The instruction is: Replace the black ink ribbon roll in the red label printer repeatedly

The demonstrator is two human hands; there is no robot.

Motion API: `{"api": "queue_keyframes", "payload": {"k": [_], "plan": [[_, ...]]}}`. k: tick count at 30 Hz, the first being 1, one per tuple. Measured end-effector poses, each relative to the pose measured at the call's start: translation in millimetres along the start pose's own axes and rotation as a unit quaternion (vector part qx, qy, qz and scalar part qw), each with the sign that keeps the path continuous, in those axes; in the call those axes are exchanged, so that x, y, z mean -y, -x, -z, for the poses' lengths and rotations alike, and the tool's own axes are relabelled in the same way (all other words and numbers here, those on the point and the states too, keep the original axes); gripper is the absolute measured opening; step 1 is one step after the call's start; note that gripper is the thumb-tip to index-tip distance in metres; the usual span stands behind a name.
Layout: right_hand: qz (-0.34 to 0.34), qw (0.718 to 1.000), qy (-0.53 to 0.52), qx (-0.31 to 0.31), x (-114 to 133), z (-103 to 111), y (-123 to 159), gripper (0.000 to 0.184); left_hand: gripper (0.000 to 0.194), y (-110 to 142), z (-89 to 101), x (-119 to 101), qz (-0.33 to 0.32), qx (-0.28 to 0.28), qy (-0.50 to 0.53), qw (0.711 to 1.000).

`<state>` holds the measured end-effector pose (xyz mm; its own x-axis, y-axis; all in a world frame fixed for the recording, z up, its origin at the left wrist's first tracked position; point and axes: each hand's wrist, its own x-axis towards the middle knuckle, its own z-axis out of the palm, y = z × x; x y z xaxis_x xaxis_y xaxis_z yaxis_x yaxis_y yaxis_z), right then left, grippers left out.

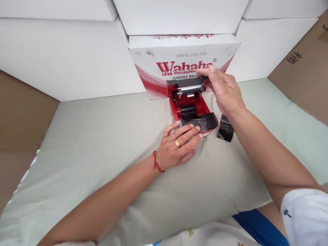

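Note:
A small red and black machine (175, 108), which looks like a label printer, stands with its lid raised. Inside lies a black roll (188, 112), and a silver roller (190, 88) runs along the underside of the lid. My left hand (178, 145) rests on the machine's front, its fingers stretched over the black front cover (205, 123). With thumb and fingers, my right hand (225, 89) grips the right end of the raised lid (184, 82); some of its fingertips are hidden. Beside the machine, below my right wrist, is a black block-shaped object (226, 131), partly covered by the arm.
A white and red Wahaha water carton (143, 56) stands right behind the machine. White boxes (77, 58) form a wall at the back. Brown cardboard (20, 136) closes the left side, and more cardboard (302, 75) the right. Pale green cloth (102, 136) covers the surface.

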<state>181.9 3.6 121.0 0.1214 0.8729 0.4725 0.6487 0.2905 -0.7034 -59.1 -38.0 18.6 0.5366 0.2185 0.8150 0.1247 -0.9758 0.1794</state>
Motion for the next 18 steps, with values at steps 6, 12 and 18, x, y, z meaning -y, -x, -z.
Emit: {"api": "queue_keyframes", "payload": {"k": [6,12,18], "plan": [[0.050,0.997,0.036,0.044,21,25,67,0.055,0.066,0,-1.0,0,-0.005,-0.002,-0.011,1.000],[0.106,0.993,0.052,-0.001,8,15,93,0.041,0.064,-2,-1.5,2,-0.016,-0.034,-0.014,0.999],[0.113,0.990,0.050,-0.062,3,1,93,0.043,0.057,-3,13.1,16,0.126,-0.057,0.037,0.990]]}}
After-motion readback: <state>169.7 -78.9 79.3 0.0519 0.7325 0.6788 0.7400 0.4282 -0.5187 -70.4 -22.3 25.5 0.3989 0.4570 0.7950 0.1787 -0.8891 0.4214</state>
